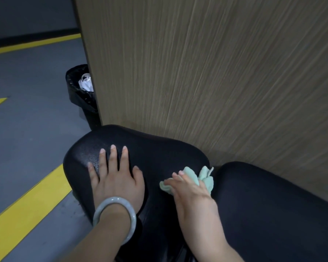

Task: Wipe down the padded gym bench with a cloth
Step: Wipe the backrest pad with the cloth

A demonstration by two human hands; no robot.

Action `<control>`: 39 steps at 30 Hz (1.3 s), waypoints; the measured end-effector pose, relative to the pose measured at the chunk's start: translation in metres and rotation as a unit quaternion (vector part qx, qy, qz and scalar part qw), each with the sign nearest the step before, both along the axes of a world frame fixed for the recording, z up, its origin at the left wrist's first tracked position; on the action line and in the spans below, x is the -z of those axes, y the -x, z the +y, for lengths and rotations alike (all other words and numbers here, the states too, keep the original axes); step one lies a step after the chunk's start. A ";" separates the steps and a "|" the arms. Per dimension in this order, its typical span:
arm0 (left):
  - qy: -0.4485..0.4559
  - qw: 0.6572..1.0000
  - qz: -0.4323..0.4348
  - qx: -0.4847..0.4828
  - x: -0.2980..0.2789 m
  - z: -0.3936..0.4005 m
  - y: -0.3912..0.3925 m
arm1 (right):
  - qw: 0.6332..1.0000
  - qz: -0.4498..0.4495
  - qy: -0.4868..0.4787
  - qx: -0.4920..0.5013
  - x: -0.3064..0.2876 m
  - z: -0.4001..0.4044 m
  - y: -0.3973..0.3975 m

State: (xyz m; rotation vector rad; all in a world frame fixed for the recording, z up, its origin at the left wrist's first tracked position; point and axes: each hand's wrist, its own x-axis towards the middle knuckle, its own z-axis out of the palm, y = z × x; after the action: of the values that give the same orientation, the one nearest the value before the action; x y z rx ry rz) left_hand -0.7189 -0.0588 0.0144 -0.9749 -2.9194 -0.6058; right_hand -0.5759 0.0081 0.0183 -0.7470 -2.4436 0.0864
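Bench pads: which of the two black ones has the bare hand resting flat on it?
The rounded end pad nearer the bin; the left hand lies on it, unlike the long pad to the right.

gym: padded bench (159,159), yellow-striped grey floor (27,129)

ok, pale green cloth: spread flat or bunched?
Bunched. The pale green cloth is crumpled under the right hand on the black padded bench seat, folds poking out past the fingers.

text: none legible | labels: none | brands: none | numbers: none | signs: none
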 end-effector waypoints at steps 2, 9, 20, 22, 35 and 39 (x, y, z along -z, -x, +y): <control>-0.001 1.000 0.003 -0.002 0.001 0.000 0.000 | 1.000 0.007 0.005 -0.027 0.007 -0.007 -0.003; 0.020 1.000 0.001 0.004 0.003 0.001 0.001 | 0.959 -0.157 0.134 -0.193 -0.026 0.017 0.000; 0.028 1.000 0.001 0.007 0.002 0.001 0.001 | 0.954 -0.258 0.118 -0.095 -0.018 0.068 0.028; 0.027 1.000 -0.003 0.005 0.000 0.000 0.000 | 0.954 -0.258 0.151 0.014 -0.019 0.059 0.040; 0.033 0.999 -0.006 0.009 -0.001 -0.001 0.002 | 0.940 -0.211 0.189 0.190 -0.010 -0.010 0.010; 0.032 0.999 -0.009 0.008 -0.001 -0.002 0.002 | 0.890 -0.208 0.286 0.288 -0.015 0.053 0.027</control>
State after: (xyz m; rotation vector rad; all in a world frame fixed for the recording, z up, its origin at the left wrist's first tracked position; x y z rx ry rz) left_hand -0.7213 -0.0605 0.0153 -1.0059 -2.9679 -0.5270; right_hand -0.6034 0.0606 0.0336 -1.8961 -2.4721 0.4695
